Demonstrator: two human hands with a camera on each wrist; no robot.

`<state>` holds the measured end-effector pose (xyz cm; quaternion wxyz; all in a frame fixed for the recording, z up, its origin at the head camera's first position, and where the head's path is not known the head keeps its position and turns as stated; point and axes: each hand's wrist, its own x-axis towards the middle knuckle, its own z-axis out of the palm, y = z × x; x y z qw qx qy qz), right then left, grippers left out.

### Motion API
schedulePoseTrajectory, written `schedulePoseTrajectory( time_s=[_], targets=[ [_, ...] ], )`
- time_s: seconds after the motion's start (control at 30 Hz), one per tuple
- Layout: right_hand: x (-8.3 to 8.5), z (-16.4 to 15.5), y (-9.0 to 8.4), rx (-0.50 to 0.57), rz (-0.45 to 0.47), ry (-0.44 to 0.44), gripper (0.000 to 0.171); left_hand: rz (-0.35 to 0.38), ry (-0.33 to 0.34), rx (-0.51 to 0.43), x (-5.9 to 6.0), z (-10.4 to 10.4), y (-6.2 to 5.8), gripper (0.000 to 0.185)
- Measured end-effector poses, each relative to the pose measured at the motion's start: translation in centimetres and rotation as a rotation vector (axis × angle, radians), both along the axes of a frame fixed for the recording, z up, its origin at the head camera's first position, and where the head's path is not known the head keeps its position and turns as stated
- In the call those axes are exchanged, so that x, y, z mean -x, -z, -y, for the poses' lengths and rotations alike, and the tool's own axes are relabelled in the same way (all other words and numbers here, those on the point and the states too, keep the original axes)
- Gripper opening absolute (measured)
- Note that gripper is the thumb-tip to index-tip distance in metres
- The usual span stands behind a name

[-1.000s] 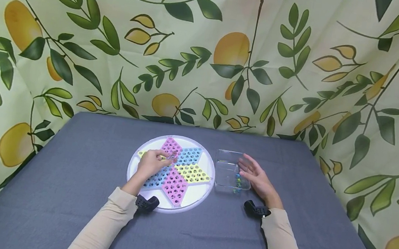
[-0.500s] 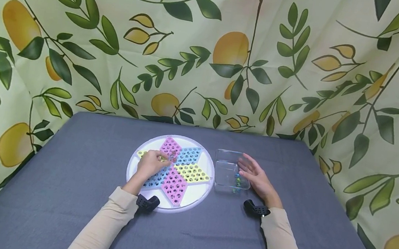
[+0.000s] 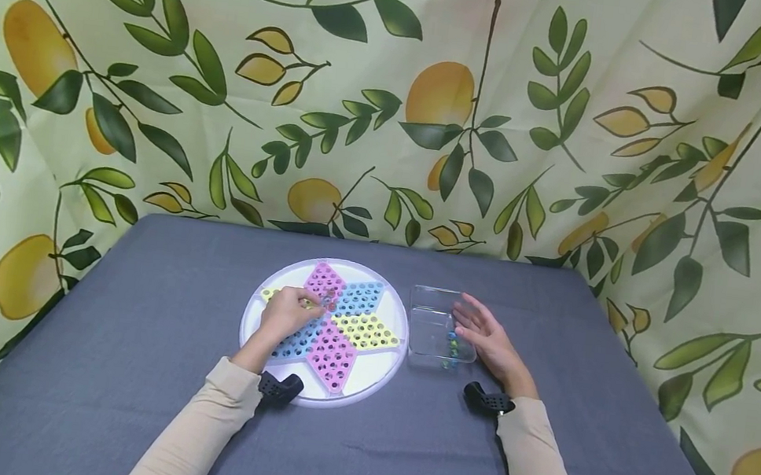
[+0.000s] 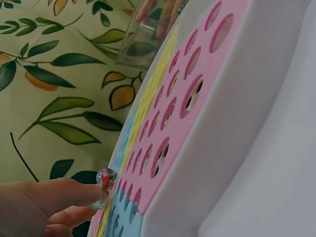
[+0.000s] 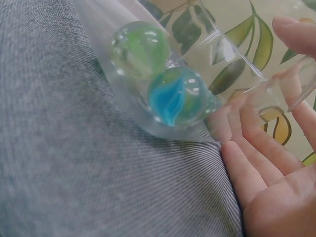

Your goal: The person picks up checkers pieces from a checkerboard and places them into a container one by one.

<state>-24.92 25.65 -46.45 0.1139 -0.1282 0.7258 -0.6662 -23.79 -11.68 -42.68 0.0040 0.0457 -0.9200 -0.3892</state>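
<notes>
Left grip [image 3: 281, 316] is closed in a pinch on a clear glass marble [image 4: 100, 202] over the round white board [image 3: 372, 367], just beside a red-swirled marble [image 4: 105, 177]. Perforated, the board's star [image 3: 334, 352] is pink, yellow and blue. Right of the board, the right grip [image 3: 490, 344], loosely spread, rests against a clear box [image 3: 429, 321] containing green- and blue-swirled marbles [image 5: 178, 98].

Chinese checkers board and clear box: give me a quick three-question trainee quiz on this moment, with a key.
1. Which hand is at the clear plastic box, and which is over the Chinese checkers board?
2. True or false: a blue-swirled glass marble lies inside the box.
3. Which colour is the star point lowest in the head view: (a) yellow, (b) pink, (c) blue?

Key: 1, right hand at box, left hand over board; 2, true; 3, b.
</notes>
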Motion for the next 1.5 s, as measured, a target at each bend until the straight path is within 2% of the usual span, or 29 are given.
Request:
schedulePoseTrajectory(
  time_s=[0.2, 0.53, 0.87, 1.27, 1.5],
  targets=[
    [0.0, -0.1, 0.0, -0.006, 0.001, 0.0, 0.073, 0.002, 0.0, -0.02, 0.0, -0.1, -0.3, 0.026],
    [0.0, 0.0, 0.1, 0.015, -0.005, -0.004, 0.074, -0.034, 0.019, -0.047, 0.0, -0.2, -1.0, 0.027],
    [0.1, 0.0, 0.1, -0.001, 0.002, 0.01, 0.075, -0.042, 0.038, -0.03, -0.1, -0.9, -2.0, 0.03],
    [0.2, 0.1, 0.1, -0.005, 0.011, 0.009, 0.075, -0.063, 0.068, -0.091, -0.3, -2.4, -2.8, 0.028],
    [0.0, 0.1, 0.0, -0.007, 0.011, 0.006, 0.076, -0.077, 0.108, -0.104, -0.3, -3.5, -3.1, 0.029]
  ],
)
